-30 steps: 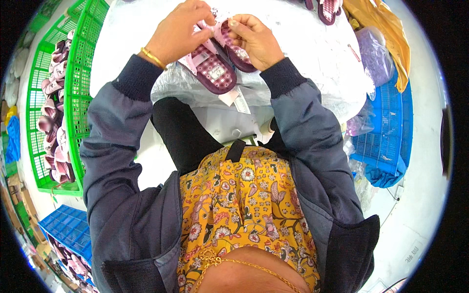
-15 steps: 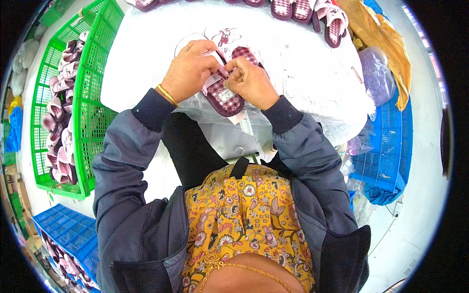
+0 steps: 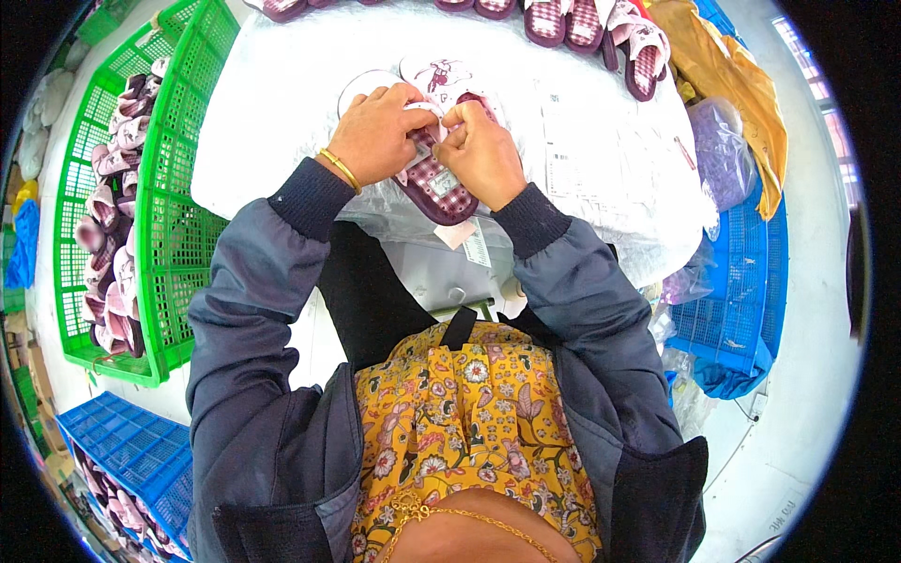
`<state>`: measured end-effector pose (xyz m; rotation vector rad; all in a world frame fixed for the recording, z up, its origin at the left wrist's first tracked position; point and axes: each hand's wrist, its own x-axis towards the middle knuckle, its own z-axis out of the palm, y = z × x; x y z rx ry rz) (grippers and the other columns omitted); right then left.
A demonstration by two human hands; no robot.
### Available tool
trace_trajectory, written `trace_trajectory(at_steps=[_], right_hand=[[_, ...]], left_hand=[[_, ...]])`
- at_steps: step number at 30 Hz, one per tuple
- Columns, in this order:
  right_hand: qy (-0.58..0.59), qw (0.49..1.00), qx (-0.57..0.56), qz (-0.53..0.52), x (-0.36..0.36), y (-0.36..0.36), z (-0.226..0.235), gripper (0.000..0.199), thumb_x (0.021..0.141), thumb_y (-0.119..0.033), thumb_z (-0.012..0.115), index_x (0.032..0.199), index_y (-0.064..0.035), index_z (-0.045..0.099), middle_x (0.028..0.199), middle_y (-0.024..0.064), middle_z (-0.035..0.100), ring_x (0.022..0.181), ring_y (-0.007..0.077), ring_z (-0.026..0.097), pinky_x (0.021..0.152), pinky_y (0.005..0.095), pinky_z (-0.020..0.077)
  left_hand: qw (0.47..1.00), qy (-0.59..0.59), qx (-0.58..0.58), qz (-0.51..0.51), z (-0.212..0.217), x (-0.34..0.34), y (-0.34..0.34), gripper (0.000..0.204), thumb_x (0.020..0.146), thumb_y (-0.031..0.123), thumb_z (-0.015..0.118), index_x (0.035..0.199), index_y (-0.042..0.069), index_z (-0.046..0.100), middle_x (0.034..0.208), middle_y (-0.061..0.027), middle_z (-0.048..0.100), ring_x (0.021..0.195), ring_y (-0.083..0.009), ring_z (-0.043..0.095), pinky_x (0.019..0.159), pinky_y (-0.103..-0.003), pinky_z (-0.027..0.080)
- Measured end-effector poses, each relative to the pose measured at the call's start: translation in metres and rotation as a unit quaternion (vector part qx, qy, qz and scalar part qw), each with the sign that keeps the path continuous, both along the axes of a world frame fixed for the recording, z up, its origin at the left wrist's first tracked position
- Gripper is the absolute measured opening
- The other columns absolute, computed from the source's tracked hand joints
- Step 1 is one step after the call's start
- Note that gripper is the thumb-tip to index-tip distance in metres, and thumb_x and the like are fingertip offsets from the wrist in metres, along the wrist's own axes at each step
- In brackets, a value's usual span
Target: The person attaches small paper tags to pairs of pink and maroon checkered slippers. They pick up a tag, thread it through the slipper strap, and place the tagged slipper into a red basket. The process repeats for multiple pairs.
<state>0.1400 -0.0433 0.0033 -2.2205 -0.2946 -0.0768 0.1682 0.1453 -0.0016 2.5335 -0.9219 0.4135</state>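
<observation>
A slipper [image 3: 441,195] with a maroon checked insole lies on the white-wrapped work surface, its rounded end toward me. My left hand [image 3: 383,133] is closed on the pale upper of this slipper. On its right side, my right hand [image 3: 482,152] has thumb and fingers pinched together close to the upper; whatever is between the fingertips is hidden. Partly behind my hands is a pale piece with a maroon animal print [image 3: 439,75]. A pinkish tag [image 3: 451,235] and a white printed label [image 3: 477,248] stick out below the slipper.
Finished-looking slippers [image 3: 563,23] line the far edge. To the left, a green crate [image 3: 178,188] of slippers stands above a blue crate [image 3: 131,441]. On the right are a blue crate [image 3: 732,281], a purple plastic bag [image 3: 721,155] and brown-yellow sheeting [image 3: 741,84].
Both hands have shifted slightly right and stay at the slipper's upper. The slipper has moved slightly right, and more of the printed piece shows behind it.
</observation>
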Motion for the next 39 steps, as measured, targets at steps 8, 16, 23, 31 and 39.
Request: trace_trajectory(at_steps=[8, 16, 23, 31, 39], right_hand=[[-0.011, 0.998, -0.069, -0.008, 0.009, 0.004, 0.0, 0.029, 0.073, -0.009, 0.069, 0.097, -0.0062, 0.052, 0.074, 0.016, 0.066, 0.075, 0.038, 0.066, 0.066, 0.0477, 0.0496], [-0.025, 0.994, -0.101, -0.043, 0.008, 0.011, 0.0, 0.029, 0.073, -0.01, 0.069, 0.096, -0.0073, 0.051, 0.076, 0.0195, 0.065, 0.078, 0.0406, 0.065, 0.067, 0.0512, 0.0487], [-0.056, 0.988, -0.117, -0.08, 0.007, 0.021, -0.001, 0.028, 0.074, -0.01, 0.069, 0.095, -0.0074, 0.051, 0.074, 0.0193, 0.065, 0.074, 0.0403, 0.065, 0.064, 0.0517, 0.0476], [-0.094, 0.987, -0.099, -0.083, 0.005, 0.019, -0.013, 0.019, 0.08, -0.01, 0.064, 0.097, -0.009, 0.054, 0.072, 0.0155, 0.065, 0.069, 0.0381, 0.065, 0.06, 0.0498, 0.0466], [-0.073, 0.995, -0.048, -0.052, 0.003, 0.012, -0.012, 0.027, 0.076, -0.008, 0.07, 0.099, -0.0079, 0.055, 0.077, 0.0128, 0.065, 0.071, 0.0347, 0.065, 0.062, 0.0452, 0.0494]], left_hand=[[1.0, 0.012, 0.002, -0.011, 0.0, 0.004, 0.0, 0.035, 0.069, 0.008, 0.063, 0.103, 0.013, 0.069, 0.118, -0.0082, 0.059, 0.107, -0.0305, 0.058, 0.089, -0.04, 0.047], [1.0, 0.015, 0.0, -0.001, 0.004, -0.002, -0.001, 0.035, 0.069, 0.008, 0.064, 0.103, 0.013, 0.069, 0.117, -0.0078, 0.059, 0.108, -0.0298, 0.058, 0.091, -0.04, 0.046], [0.999, -0.001, -0.025, -0.021, -0.005, 0.006, -0.001, 0.027, 0.07, 0.008, 0.063, 0.097, 0.009, 0.069, 0.111, -0.0084, 0.062, 0.102, -0.0305, 0.059, 0.087, -0.039, 0.048], [1.0, 0.004, 0.015, -0.008, -0.006, 0.02, -0.007, 0.018, 0.078, 0.012, 0.061, 0.094, 0.01, 0.07, 0.096, -0.0098, 0.062, 0.091, -0.0308, 0.063, 0.079, -0.041, 0.05], [0.993, 0.016, 0.112, -0.042, 0.015, 0.028, -0.009, 0.015, 0.081, 0.012, 0.06, 0.094, 0.007, 0.065, 0.096, -0.0125, 0.06, 0.087, -0.0324, 0.064, 0.076, -0.041, 0.053]])
